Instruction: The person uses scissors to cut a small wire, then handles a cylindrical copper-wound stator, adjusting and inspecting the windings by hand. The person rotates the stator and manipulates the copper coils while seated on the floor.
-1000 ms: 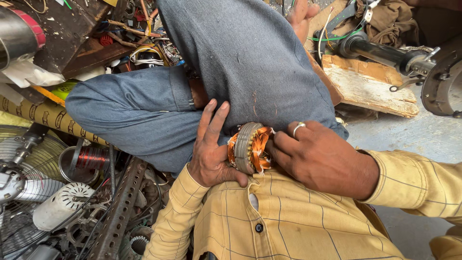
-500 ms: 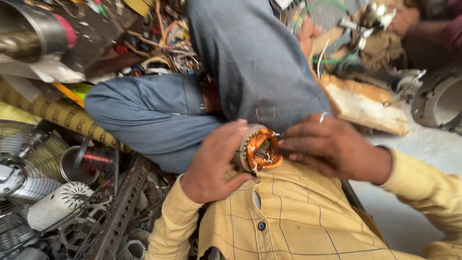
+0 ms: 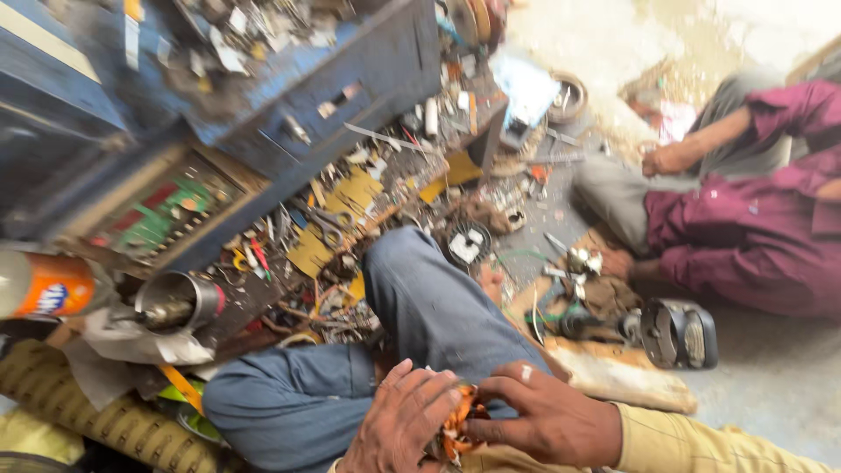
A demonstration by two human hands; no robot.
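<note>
Head view, blurred by motion: at the far left an orange bottle (image 3: 44, 285) lies on its side, and below it a ribbed, yellowish hose (image 3: 96, 407) runs slantwise across the lower corner. Just right of the bottle a round metal can (image 3: 180, 300) lies among crumpled paper. Above them a blue metal cabinet (image 3: 289, 79) tilts across the upper left, with scrap, wires and small tools spread over the floor (image 3: 771, 368) beneath it.

At bottom centre the person's legs in blue jeans (image 3: 420, 307) are folded. There the left hand (image 3: 399, 429) curls its fingers over a copper-wound motor coil (image 3: 455, 425), and the right hand (image 3: 543, 419), with a ring on one finger, grips the same coil from the other side; the coil sits between the two hands, low in the lap, mostly hidden by them. A yellow checked sleeve (image 3: 701, 442) runs off to the right.

Further right a dark motor housing (image 3: 679, 333) stands on a wooden board (image 3: 613, 372). At the far right another person in maroon clothes (image 3: 753, 236) sits on the floor, one hand (image 3: 661, 160) raised.
</note>
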